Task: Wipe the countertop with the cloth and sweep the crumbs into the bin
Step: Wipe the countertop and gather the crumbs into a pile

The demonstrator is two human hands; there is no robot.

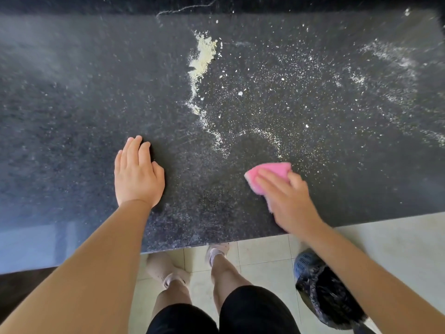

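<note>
A: Dark speckled stone counter (72,112) over a pale tiled floor (385,237), with pale yellowish crumbs and powder (203,56) heaped toward the far edge and a fine scatter spreading to the right. What's the risk here?

B: The blue perforated bin with a black liner (320,285) stands on the floor below the near edge, to the right, partly hidden by the right forearm. If the folded pink cloth (269,172) pushes crumbs off anywhere but directly above it, I'd say they land on the tiles. A fast stroke could also fling the fine powder sideways rather than gather it.

A: And the heap near the far edge?

B: It lies well apart from the cloth. Dragging it the whole way to the near edge in one go would likely leave a trail.

A: How are the hands?

B: The right hand (289,198) lies over the cloth near the near edge, fingers stretched across it and pressing it flat; it's blurred, so I can't tell how the thumb sits. The left hand (137,174) rests palm down on the counter, fingers straight and close together, holding nothing, apparently as a brace.
</note>
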